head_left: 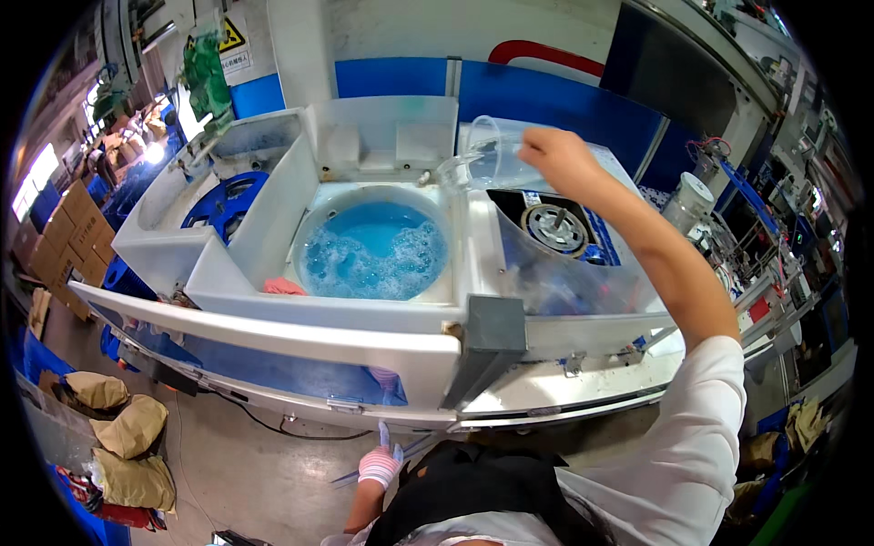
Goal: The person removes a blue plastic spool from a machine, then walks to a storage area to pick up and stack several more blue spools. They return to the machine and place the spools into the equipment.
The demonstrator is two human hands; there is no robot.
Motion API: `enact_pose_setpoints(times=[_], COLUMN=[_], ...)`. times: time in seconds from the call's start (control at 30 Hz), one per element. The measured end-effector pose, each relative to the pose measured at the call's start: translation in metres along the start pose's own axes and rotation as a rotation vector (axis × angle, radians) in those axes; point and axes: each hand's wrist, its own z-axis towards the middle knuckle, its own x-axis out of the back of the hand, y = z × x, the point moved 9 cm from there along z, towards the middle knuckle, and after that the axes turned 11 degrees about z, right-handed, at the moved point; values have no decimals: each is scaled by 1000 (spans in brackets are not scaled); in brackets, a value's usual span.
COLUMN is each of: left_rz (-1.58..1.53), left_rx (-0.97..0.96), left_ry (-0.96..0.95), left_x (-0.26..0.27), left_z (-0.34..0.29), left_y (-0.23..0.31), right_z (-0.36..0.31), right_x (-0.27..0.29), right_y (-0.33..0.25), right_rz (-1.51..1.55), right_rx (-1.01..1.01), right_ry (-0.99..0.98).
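Machine edge (273, 326): left hand (379, 465) outside, right hand (553, 156) gripping container (490, 168).

Round basin (364, 195) held blue, foam-topped liquid (373, 259); bare right hand (555, 155) gripped a clear plastic vessel (497, 169), right of basin; gloved left hand (379, 465), fingers extended, sat nearer the wearer than basin; pink cloth (283, 287) lay at basin's near-left edge; blue spoked wheel (225, 205) left of basin.
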Motion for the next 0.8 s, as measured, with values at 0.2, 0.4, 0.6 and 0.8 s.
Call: enact_pose_setpoints(times=[0.2, 0.4, 0.6, 0.8], left_rz=[-104, 20, 84, 59], left_rx=[-54, 39, 109, -26], left_ry=[-22, -99, 21, 195], left_x=[-1, -52, -21, -32], left_z=[20, 46, 23, 11], left_y=[3, -36, -14, -6], right_z=[42, 53, -2, -214], right_x=[-92, -132, 25, 122], right_y=[-20, -66, -23, 66], right_rz=[-533, -750, -224, 1263], right_rx=[541, 853, 326, -215], right_ry=[-69, 14, 423, 337])
